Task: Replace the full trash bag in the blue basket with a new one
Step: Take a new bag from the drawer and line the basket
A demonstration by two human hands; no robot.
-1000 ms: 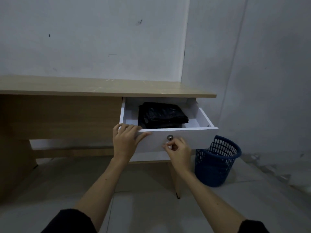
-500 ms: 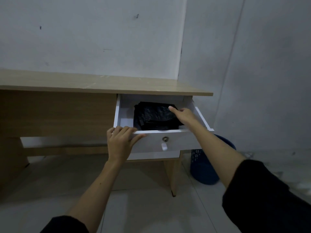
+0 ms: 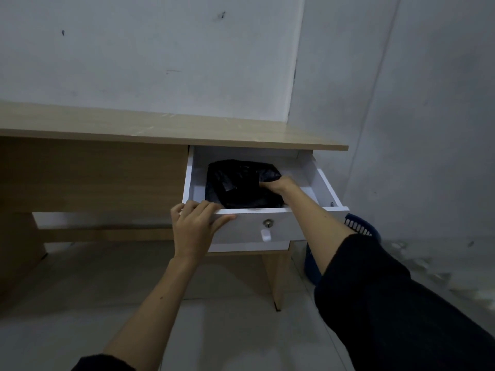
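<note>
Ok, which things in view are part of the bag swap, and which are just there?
Part of the job:
black trash bags in the open white drawer
right hand gripping the bags
left hand on the drawer front
blue basket

Just there:
wooden desk
drawer lock

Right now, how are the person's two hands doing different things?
The left hand rests on the white drawer's front edge, fingers hooked over the top; the right hand reaches inside the drawer. The left hand touches only the drawer; the right hand grips the black trash bags. The left forearm is bare to near the elbow; the right has a dark sleeve. Both are at the same open drawer.
</note>
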